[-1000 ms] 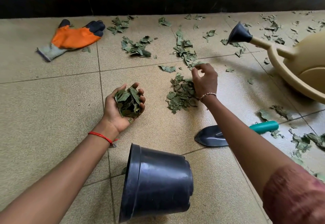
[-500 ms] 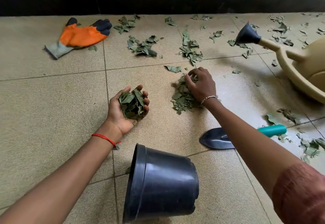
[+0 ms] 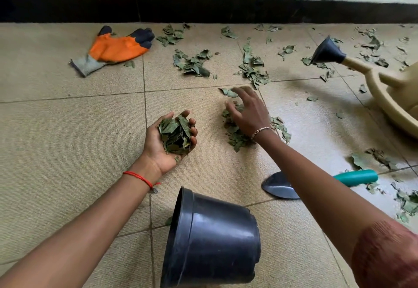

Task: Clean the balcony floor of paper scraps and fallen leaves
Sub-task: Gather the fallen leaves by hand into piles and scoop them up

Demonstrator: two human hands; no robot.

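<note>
While left hand [image 3: 155,146] cups leaves [image 3: 175,135], right hand [image 3: 251,114] spreads over pile [image 3: 237,139].

We find the beige plastic watering can [image 3: 402,86] cut off at the right edge. The right forearm [image 3: 316,186] hides the neck of the teal-handled metal trowel [image 3: 278,186]. The right hand [image 3: 251,113], fingers [image 3: 245,91] blurred, covers part of a heap of green leaf scraps [image 3: 236,139]. Gripped green leaves [image 3: 175,134] hide the left hand's [image 3: 158,152] palm. The black plastic pot [image 3: 217,242] is clipped by the bottom edge, interior unseen.

Soft daylight, faint shadows, perhaps slight wide-angle edge distortion.
</note>
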